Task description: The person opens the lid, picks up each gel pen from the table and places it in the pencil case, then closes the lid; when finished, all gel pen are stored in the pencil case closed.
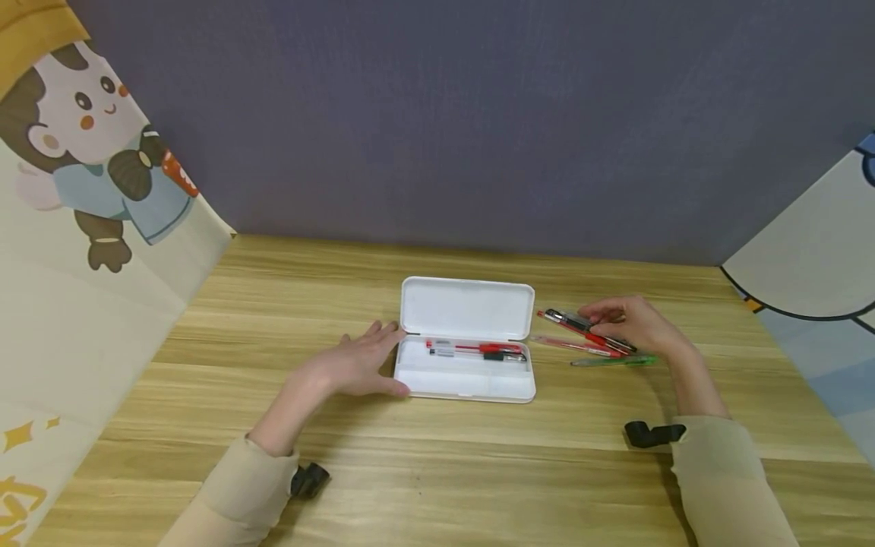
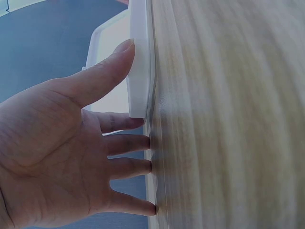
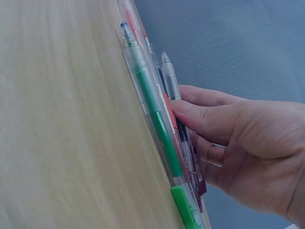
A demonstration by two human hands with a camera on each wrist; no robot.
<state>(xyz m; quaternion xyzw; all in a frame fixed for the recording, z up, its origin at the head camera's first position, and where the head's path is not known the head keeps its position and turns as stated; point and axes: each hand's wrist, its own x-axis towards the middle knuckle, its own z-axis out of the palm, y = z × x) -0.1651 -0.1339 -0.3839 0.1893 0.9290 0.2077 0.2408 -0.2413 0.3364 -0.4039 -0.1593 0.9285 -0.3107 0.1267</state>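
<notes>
A white pencil case [image 1: 437,385] lies with its lid [image 1: 467,308] raised at the back. Inside it are a pen with a red grip [image 1: 503,348] and one with a black grip [image 1: 494,348]. My left hand [image 1: 358,363] is spread at the case's left end, thumb against the front side, other fingertips down on the table. To the right, my right hand [image 1: 639,325] pinches a clear-barrelled pen [image 3: 170,77] between thumb and forefinger, close over the other pens. Beneath lie a green pen [image 3: 153,107] and a clear red pen [image 1: 573,346]; others there overlap.
The wooden table [image 1: 437,471] meets a dark blue-grey panel [image 1: 437,137] behind the case. Printed cartoon panels stand at the left [image 1: 102,175] and right [image 1: 807,251]. A black wrist mount [image 1: 652,434] sits by the right cuff.
</notes>
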